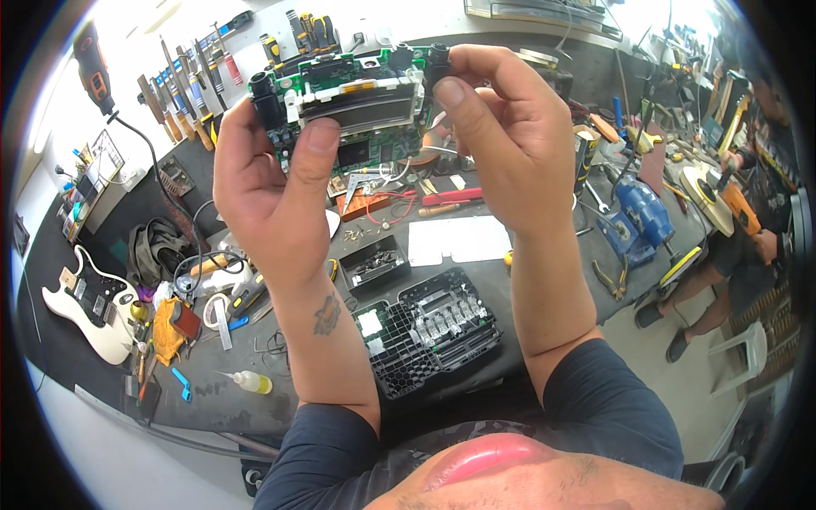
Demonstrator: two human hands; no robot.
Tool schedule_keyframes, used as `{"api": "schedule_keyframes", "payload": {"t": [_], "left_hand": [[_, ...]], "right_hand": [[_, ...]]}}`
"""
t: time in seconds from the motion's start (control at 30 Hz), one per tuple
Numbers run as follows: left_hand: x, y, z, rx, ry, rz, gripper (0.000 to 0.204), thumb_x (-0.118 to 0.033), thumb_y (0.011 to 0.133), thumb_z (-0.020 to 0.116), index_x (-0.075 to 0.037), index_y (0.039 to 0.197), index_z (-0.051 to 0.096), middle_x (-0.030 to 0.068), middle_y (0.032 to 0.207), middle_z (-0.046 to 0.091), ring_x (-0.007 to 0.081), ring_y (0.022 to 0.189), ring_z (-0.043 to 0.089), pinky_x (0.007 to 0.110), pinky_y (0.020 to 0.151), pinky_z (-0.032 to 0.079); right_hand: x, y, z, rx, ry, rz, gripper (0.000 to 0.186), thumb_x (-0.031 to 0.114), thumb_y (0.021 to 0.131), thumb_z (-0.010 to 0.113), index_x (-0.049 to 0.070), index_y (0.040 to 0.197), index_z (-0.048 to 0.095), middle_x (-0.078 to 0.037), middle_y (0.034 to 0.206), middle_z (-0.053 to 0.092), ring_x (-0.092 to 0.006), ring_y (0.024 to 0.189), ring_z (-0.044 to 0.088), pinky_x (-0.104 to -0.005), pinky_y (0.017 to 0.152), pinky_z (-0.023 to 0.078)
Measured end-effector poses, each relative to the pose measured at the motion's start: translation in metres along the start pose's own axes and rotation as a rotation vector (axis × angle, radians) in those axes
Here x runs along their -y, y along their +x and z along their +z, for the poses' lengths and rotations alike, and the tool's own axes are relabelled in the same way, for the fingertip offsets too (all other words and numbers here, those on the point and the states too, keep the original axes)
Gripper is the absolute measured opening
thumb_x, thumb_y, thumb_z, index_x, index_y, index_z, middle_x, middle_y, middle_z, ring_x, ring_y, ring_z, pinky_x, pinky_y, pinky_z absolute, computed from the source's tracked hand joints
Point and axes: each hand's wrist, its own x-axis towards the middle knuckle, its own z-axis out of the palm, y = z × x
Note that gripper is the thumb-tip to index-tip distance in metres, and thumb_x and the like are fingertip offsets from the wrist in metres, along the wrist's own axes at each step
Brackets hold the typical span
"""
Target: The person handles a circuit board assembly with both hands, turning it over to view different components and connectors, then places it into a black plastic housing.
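Observation:
A green circuit board assembly point(398, 146) with a narrow dark display point(365, 110) in a white frame is raised above the bench. My left hand point(276, 183) grips its left end, thumb on the front edge and fingers behind. At the other end, the thumb and fingers of my right hand point(514, 140) close around a black corner piece point(438, 61). A similar black corner piece point(265, 93) stands by my left fingers. Below, near my body, lies an opened black plastic housing point(395, 357) with a ribbed, honeycomb inside.
Behind the housing are a black box of small parts point(374, 265) and a white sheet point(459, 240). A cream guitar body point(89, 306) and a dropper bottle point(252, 382) lie left. To the right stands a blue vise point(642, 212); beyond it another person holds an orange tool point(741, 208).

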Motion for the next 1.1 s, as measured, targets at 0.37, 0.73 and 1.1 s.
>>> {"api": "schedule_keyframes", "payload": {"t": [0.37, 0.73, 1.1], "left_hand": [[0.003, 0.003, 0.002, -0.059, -0.022, 0.032, 0.048, -0.002, 0.094, 0.083, 0.009, 0.134, 0.059, 0.0112, 0.12, 0.072, 0.0133, 0.106, 0.065, 0.026, 0.092, 0.053], [0.015, 0.008, -0.012, 0.034, -0.167, -0.109, 0.052, -0.013, 0.098, 0.082, 0.009, 0.139, 0.06, 0.0081, 0.117, 0.072, 0.0114, 0.104, 0.065, 0.026, 0.089, 0.053], [0.018, 0.008, -0.01, 0.066, -0.075, -0.002, 0.06, -0.022, 0.101, 0.079, 0.01, 0.145, 0.056, 0.0153, 0.127, 0.072, 0.0228, 0.115, 0.071, 0.039, 0.1, 0.059]], "right_hand": [[0.002, 0.0, 0.002, -0.013, -0.003, 0.041, 0.031, 0.03, 0.099, 0.079, 0.004, 0.115, 0.075, 0.001, 0.067, 0.068, -0.0021, 0.055, 0.056, -0.0223, 0.052, 0.042], [0.012, 0.0, -0.005, -0.034, -0.144, -0.228, 0.023, 0.017, 0.091, 0.086, 0.006, 0.109, 0.077, 0.0, 0.083, 0.071, -0.0029, 0.057, 0.053, -0.0218, 0.052, 0.04], [0.019, -0.003, -0.011, 0.044, -0.247, -0.32, 0.027, 0.002, 0.098, 0.079, -0.004, 0.124, 0.072, -0.005, 0.103, 0.071, -0.0049, 0.077, 0.058, -0.018, 0.066, 0.044]]}}
